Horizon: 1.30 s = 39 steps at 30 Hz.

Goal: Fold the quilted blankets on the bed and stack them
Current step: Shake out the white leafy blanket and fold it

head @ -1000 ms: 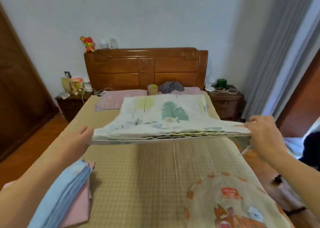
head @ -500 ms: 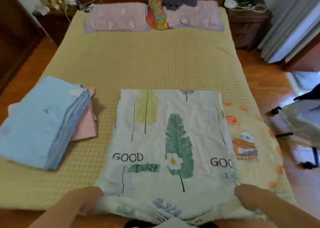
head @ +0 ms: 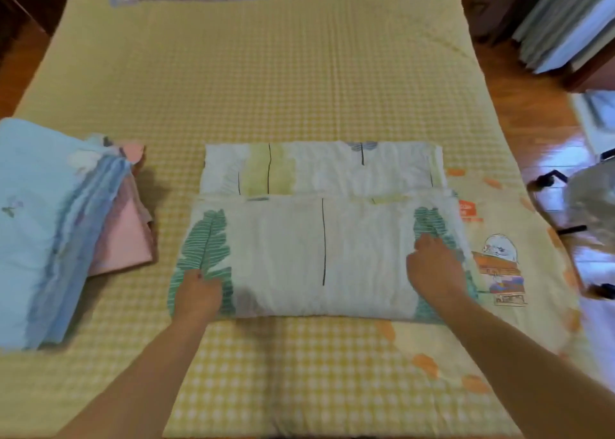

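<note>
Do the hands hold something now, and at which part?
Nothing is clearly gripped. The left hand and right hand rest on the leaf-print blanket, near its left and right ends.

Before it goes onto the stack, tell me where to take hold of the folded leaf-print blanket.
Probably the two short ends of the leaf-print blanket, where the left hand and right hand already rest. Slide fingers under from each side: it lies flat and wide, and its upper layer would likely fall open if lifted alone.
</note>
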Available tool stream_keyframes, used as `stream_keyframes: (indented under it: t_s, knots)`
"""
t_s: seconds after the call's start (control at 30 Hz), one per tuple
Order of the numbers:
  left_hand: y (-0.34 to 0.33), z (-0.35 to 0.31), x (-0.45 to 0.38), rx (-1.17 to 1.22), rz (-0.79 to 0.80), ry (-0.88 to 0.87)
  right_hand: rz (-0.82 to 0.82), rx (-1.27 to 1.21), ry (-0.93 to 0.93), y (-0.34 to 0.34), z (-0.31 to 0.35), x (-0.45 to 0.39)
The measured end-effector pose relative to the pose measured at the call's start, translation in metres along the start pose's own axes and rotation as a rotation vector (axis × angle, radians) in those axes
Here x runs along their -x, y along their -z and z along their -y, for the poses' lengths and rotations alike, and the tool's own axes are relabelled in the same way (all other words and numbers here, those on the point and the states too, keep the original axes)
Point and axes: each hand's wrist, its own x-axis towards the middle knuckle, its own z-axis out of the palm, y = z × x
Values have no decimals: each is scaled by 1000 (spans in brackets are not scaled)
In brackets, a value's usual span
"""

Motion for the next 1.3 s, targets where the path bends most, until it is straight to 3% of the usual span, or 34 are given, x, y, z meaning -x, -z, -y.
stream_keyframes:
  t_s: [0.07, 0.13, 0.17, 0.23, 0.33, 0.43, 0.53, 0.6, 0.7, 0.73, 0.8, 0.9, 1.03, 1.07, 1.17, 1.23, 1.3]
  knots:
    - [-46, 45, 14, 219, 175, 279, 286, -296, -316, -62, -17, 28]
    - [-76, 79, 9, 485, 309, 574, 458, -775, -725, -105, -39, 46]
    - [-86, 88, 0, 609, 330, 640, 463, -1039, -864, -118, -49, 45]
    - [-95, 96, -27, 828, 248, 662, 343, -1479, -973, -138, -66, 27]
    - [-104, 106, -75, 1047, 49, 617, 88, -1702, -1035, -158, -80, -16]
    - [-99, 106, -76, 880, -83, 616, -19, -1466, -1084, -172, -93, -29]
    - [-83, 123, -33, 773, -162, 636, -103, -1087, -1086, -144, -99, 23]
    - [-70, 147, 3, 683, -111, 778, 24, -887, -1048, -122, -112, 69]
    - [-48, 174, 34, 297, -13, 957, -12, -667, -960, -116, -141, 107]
    - [-36, 176, 34, 98, -14, 913, -45, -513, -849, -113, -142, 106]
    - [-16, 175, 15, -128, -34, 640, -88, -274, -800, -106, -114, 91]
    - [-5, 166, -42, -63, 77, 277, 11, -70, -374, -103, -22, 44]
    - [-15, 133, -95, 50, 140, 251, 162, -43, 258, -144, 89, -4]
    - [-18, 127, -98, 31, 148, 153, 228, -6, 353, -156, 109, -10]
    - [-29, 118, -81, -305, 311, -448, 426, 72, 439, -183, 151, -19]
    - [-39, 127, -70, -386, 310, -699, 499, 122, 422, -197, 160, -17]
    - [-39, 133, -69, -255, 241, -501, 528, 205, 398, -204, 161, -14]
